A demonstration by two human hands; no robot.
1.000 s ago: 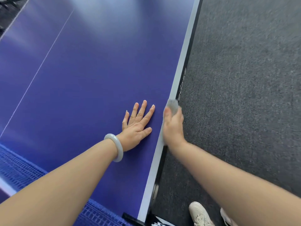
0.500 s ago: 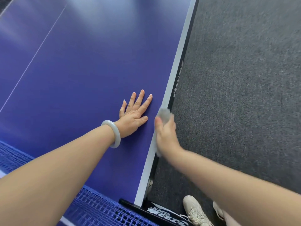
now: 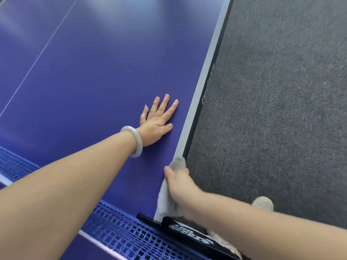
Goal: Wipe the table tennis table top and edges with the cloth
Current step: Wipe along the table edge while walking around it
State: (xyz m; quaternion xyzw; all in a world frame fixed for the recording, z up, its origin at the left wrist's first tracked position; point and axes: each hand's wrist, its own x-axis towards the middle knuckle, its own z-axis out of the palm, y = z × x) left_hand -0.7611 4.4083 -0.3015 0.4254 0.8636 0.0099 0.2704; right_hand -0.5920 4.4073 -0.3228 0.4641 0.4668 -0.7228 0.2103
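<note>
The blue table tennis table [image 3: 97, 76] fills the left of the view, with a white sideline and a black side edge [image 3: 207, 91] running diagonally. My left hand [image 3: 158, 122] lies flat on the top near that edge, fingers spread, a pale bangle on the wrist. My right hand [image 3: 180, 186] grips a pale grey cloth [image 3: 177, 163] wrapped over the table's edge, thumb on the top and fingers down the side. More of the cloth hangs below the hand, close to the net post.
The blue net [image 3: 120, 233] crosses the bottom left, held by a black net post clamp [image 3: 187, 234] with white lettering. Grey carpet [image 3: 281, 109] covers the floor on the right. A pale shoe [image 3: 262, 203] shows beside my right forearm.
My right hand has slid the cloth back along the table's edge toward the net post. My left hand has stayed flat on the top.
</note>
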